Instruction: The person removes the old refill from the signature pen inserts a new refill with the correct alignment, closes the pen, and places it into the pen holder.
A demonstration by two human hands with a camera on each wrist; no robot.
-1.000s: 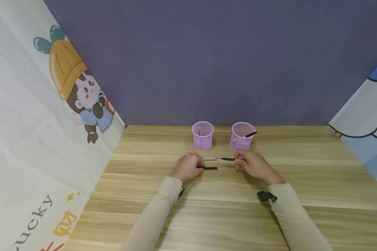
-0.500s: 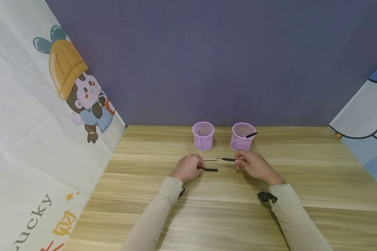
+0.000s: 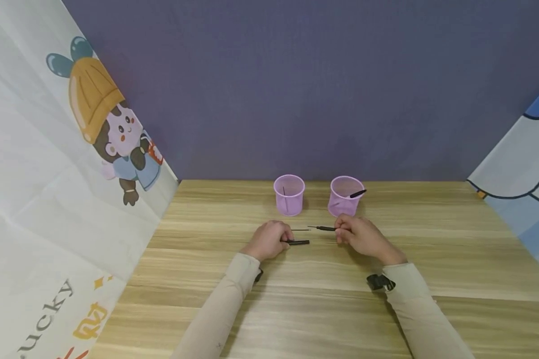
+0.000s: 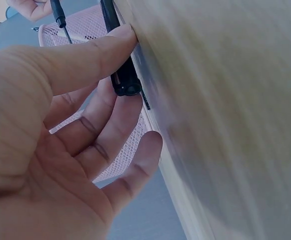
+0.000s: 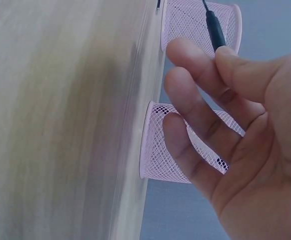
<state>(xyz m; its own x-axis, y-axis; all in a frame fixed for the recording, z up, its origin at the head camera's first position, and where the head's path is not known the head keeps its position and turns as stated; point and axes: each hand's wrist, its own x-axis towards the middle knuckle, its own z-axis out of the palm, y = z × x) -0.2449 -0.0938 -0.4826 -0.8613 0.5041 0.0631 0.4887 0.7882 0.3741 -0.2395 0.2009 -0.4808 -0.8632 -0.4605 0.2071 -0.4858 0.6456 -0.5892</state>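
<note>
My left hand (image 3: 269,239) pinches a black tube-like piece (image 3: 300,243) between thumb and fingers, low over the table. In the left wrist view, its near end is thick and blunt. A thin dark rod (image 3: 301,230) runs beside it out from the left fingers, close along the tabletop, with a light tip at its right end. Opposite, my right hand (image 3: 364,239) holds a slim black-handled tool (image 5: 215,31) by thumb and index finger; its other fingers are loosely bent. The tool's thin shaft (image 3: 312,227) points left, close to the rod's light tip.
Two pink mesh cups stand near the table's back edge. The left cup (image 3: 278,199) has a thin dark rod (image 3: 285,198) inside. A black-handled piece (image 3: 358,193) leans over the rim of the right cup (image 3: 334,202), just behind my right hand. A dark panel (image 3: 323,89) rises behind.
Both hands stay almost in place, each still holding its piece. The black tube in my left hand has tilted slightly. The cups have not moved.
</note>
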